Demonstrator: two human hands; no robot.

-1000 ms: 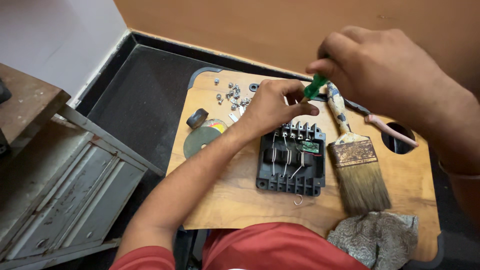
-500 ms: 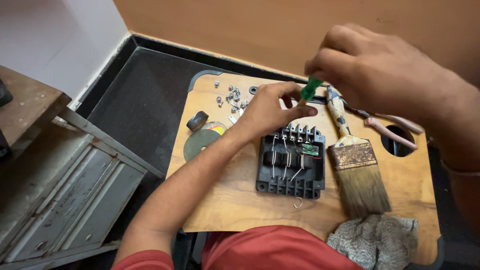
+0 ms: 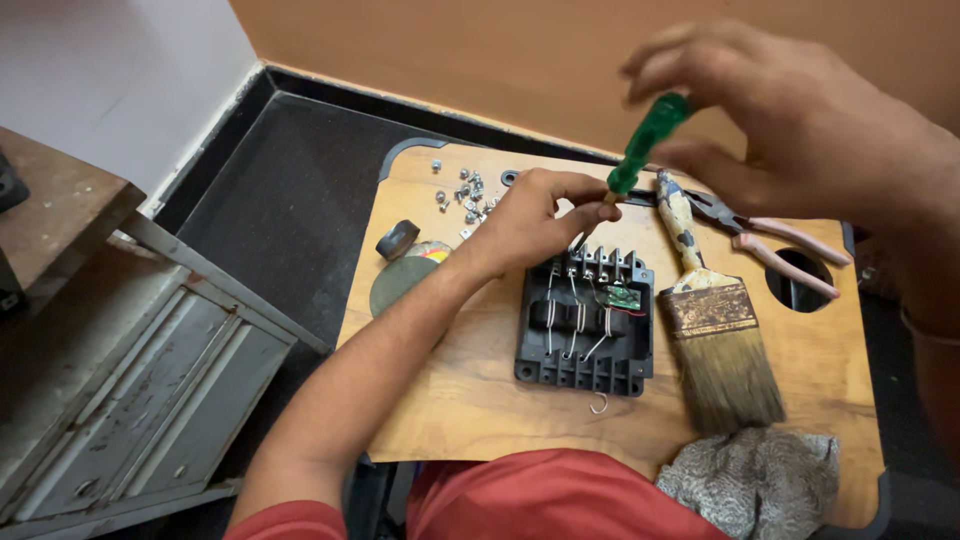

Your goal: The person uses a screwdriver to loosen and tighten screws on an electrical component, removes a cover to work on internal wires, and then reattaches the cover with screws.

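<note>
My right hand (image 3: pixel 800 130): pinching green-handled screwdriver (image 3: pixel 640 145), tip going down to terminal row. My left hand (image 3: pixel 530 215): fingers closed, steadying tip over black terminal box (image 3: pixel 585 325), lying mid-counter (image 3: pixel 460 390). Step: working terminal screw. Next, likely: seating tip squarely. Paintbrush (image 3: pixel 715 330), pliers (image 3: pixel 770 235) lying beside.

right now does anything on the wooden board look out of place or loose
A small bent metal hook lies loose on the wooden board just below the open black plastic terminal box, and small silver screws are scattered loose near the board's far-left corner. Nothing looks spilled or broken.
</note>
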